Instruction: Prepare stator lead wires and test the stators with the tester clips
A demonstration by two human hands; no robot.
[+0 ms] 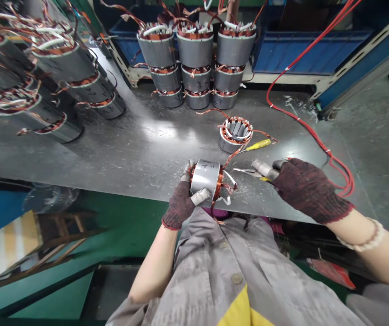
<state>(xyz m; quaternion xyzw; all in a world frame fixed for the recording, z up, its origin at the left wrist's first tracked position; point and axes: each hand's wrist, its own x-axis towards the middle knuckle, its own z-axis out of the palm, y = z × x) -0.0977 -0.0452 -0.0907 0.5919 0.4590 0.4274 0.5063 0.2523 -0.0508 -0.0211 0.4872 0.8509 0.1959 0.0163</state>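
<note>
Gloved and with taped fingertips, my left hand (182, 201) grips a motor stator (205, 177) lying on its side at the table's front edge. Copper windings and white sleeved leads stick out of the stator's right end. To the right, my right hand (296, 188) is closed around a pair of pliers (249, 172), whose jaws point left toward the stator, apart from it. Behind them a second stator (231, 144) stands upright with its copper coils on top. A yellow-handled screwdriver (258, 145) lies against its right side.
Stacked stators (196, 45) stand at the back, and more stacks (65, 63) fill the left. Red cables (303, 124) run down the right side of the metal table (113, 158). Blue bins (303, 52) sit behind the frame. A wooden stool (62, 231) is at lower left.
</note>
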